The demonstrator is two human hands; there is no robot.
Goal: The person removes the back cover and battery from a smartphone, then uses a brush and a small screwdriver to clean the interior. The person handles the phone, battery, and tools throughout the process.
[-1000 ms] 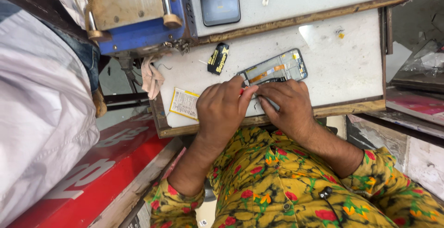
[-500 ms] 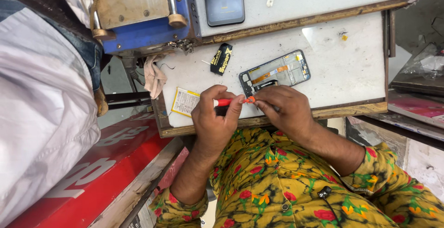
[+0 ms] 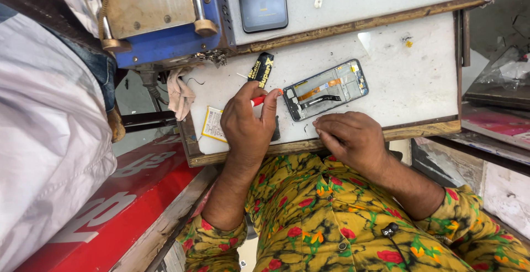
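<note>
The left hand [image 3: 248,125] pinches a slim red-handled tool [image 3: 259,100]. The right hand [image 3: 350,139] rests loosely curled, holding nothing, on the scuffed white tabletop [image 3: 419,78], beside an opened rectangular phone frame [image 3: 327,89].

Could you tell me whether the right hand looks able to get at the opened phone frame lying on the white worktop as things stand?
Probably yes. The right hand rests flat on the white worktop just beside the opened phone frame, with nothing between them. The left hand, holding a red tool, sits at the frame's other end.
</note>
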